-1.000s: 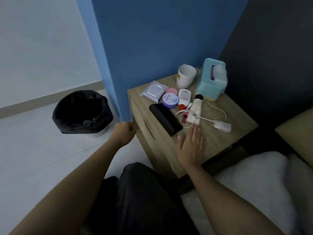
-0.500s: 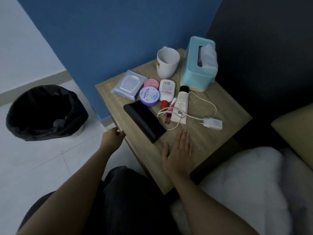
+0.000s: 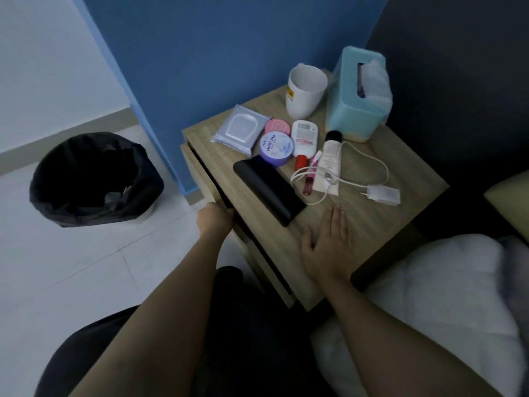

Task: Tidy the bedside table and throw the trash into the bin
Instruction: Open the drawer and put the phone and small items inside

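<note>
Left hand, with the black-lined bin on the floor at its nine o'clock, grips the drawer front. The drawer now stands out a crack, with a dark gap where it sat flush a moment ago; storage is probably being opened. Right hand lies flat, fingers straight, on the wood-grain table. At its twelve o'clock sits the clutter: wipes, jars, tubes and charger.

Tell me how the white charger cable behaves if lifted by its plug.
The charger cable looks thin and lies in loose loops, so it likely hangs floppy. It crosses the pink lip tube and the cream tube, so it may drag them. The plug looks small, probably light.
</note>
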